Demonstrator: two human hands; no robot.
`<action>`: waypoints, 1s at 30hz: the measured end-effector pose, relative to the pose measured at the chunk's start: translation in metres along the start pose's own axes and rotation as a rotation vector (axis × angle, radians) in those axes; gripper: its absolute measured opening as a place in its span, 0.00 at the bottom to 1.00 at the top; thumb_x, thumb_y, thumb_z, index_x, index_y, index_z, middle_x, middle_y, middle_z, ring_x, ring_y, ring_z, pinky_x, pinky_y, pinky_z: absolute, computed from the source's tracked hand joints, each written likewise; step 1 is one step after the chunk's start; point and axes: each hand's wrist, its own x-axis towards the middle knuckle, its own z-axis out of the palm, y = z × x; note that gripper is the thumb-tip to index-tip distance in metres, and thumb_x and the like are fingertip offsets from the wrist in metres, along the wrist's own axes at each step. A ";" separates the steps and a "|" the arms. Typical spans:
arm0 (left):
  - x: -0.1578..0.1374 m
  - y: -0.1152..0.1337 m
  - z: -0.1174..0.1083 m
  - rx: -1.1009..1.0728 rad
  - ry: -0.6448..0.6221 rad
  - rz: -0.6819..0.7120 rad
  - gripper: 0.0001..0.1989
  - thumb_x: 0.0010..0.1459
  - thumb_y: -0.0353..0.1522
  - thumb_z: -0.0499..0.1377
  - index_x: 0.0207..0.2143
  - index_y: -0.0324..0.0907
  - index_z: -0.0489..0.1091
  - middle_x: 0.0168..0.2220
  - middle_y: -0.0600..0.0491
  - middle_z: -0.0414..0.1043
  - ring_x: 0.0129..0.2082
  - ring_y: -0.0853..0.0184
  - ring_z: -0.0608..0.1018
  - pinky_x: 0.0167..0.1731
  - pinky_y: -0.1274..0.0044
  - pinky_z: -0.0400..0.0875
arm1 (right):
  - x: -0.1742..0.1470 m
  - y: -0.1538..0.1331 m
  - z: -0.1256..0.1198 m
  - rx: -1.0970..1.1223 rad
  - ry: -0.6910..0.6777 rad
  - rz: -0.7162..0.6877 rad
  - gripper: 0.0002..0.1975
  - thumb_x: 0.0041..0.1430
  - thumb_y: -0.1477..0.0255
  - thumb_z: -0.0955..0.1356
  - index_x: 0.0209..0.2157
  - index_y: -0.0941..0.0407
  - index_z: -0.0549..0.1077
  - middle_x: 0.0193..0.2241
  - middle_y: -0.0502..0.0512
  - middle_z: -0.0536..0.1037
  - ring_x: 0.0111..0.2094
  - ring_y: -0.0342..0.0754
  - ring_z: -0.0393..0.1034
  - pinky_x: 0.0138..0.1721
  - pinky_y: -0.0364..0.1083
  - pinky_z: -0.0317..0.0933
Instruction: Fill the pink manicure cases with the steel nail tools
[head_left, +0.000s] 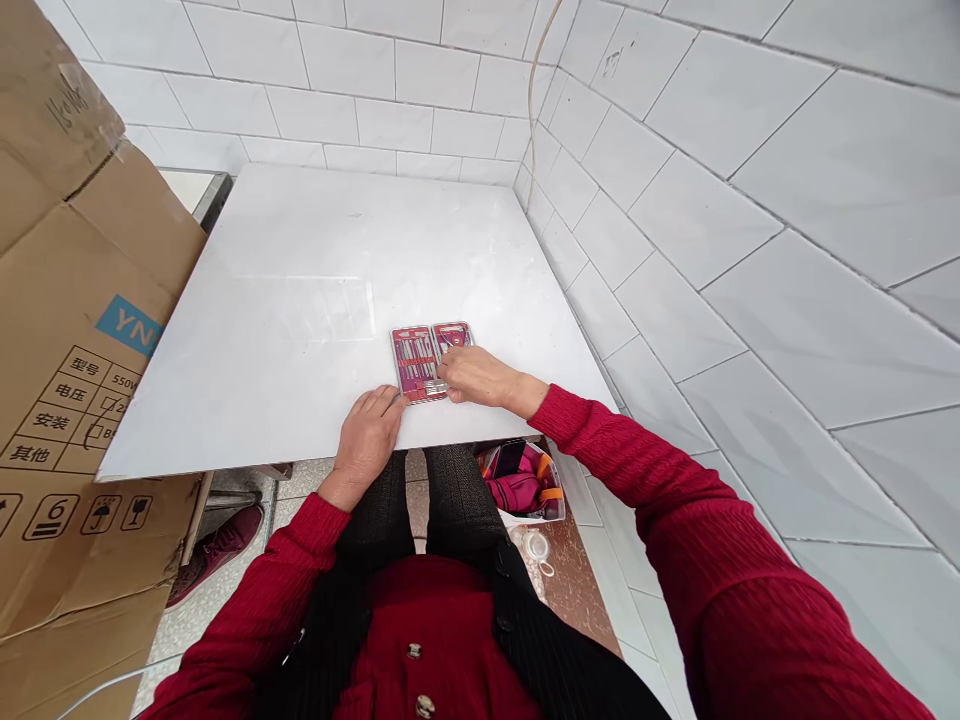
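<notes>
A manicure set (415, 362) lies unfolded on the white tabletop (300, 230), near its front edge. Slim metal tools fill its red left half, held under a strap, and shiny silver pieces sit along its bottom. My left hand (369, 432) lies flat on the tabletop, fingertips at the lower left corner of the case. Over the right half of the set is my right hand (480, 380), its fingers curled and pinched together at the silver pieces. What lies between those fingers is hidden, and much of the right half is covered.
A tall cardboard box (82, 300) stands along the left side. White tiled walls (750, 200) close in the back and right. Below the table's front edge are a bag of pink things (521, 485), a clear lidded container (535, 545) and a dark red shoe (221, 550).
</notes>
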 end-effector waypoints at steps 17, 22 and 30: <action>-0.003 0.000 0.004 0.024 0.078 0.028 0.14 0.70 0.26 0.53 0.50 0.40 0.77 0.48 0.43 0.79 0.50 0.55 0.79 0.54 0.61 0.75 | 0.144 -0.075 -0.019 0.118 0.085 0.014 0.14 0.66 0.69 0.67 0.47 0.62 0.80 0.46 0.68 0.82 0.49 0.59 0.76 0.43 0.49 0.66; -0.004 -0.002 0.007 0.027 0.080 0.037 0.14 0.69 0.26 0.53 0.48 0.40 0.77 0.45 0.43 0.80 0.48 0.55 0.80 0.54 0.61 0.75 | 0.147 -0.079 -0.020 0.152 0.070 0.028 0.14 0.69 0.67 0.67 0.48 0.62 0.79 0.50 0.67 0.81 0.50 0.58 0.75 0.44 0.50 0.67; -0.004 0.000 0.004 0.001 0.021 0.010 0.16 0.71 0.27 0.52 0.53 0.39 0.76 0.56 0.39 0.76 0.59 0.53 0.76 0.59 0.58 0.72 | 0.107 -0.009 -0.018 0.270 0.056 0.582 0.15 0.69 0.65 0.67 0.47 0.60 0.81 0.45 0.66 0.84 0.47 0.57 0.79 0.44 0.47 0.68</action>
